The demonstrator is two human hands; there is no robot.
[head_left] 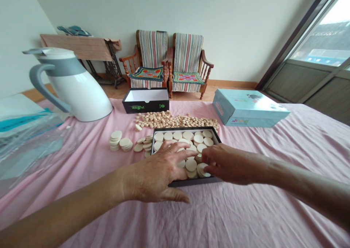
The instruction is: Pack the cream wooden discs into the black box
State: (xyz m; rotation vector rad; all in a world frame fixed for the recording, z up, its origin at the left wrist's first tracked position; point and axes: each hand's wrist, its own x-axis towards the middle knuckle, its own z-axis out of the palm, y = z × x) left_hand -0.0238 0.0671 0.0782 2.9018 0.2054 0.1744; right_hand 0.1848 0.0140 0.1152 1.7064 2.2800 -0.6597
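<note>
A shallow black-edged box filled with round pale wooden discs lies in front of me on the table. My left hand reaches over its left side, fingers spread, the fingertips resting on or just above the discs. At the box's right side my right hand is closed, its fingers curled down among the discs near the right front corner. What those fingers hold, if anything, is hidden. Left of the box, several more discs stand in short stacks and lie loose.
Small wooden beads lie scattered behind the box. Beyond them stands an open black box, with a light blue carton to the right. A white and grey jug and clear plastic packaging occupy the left of the pink tablecloth.
</note>
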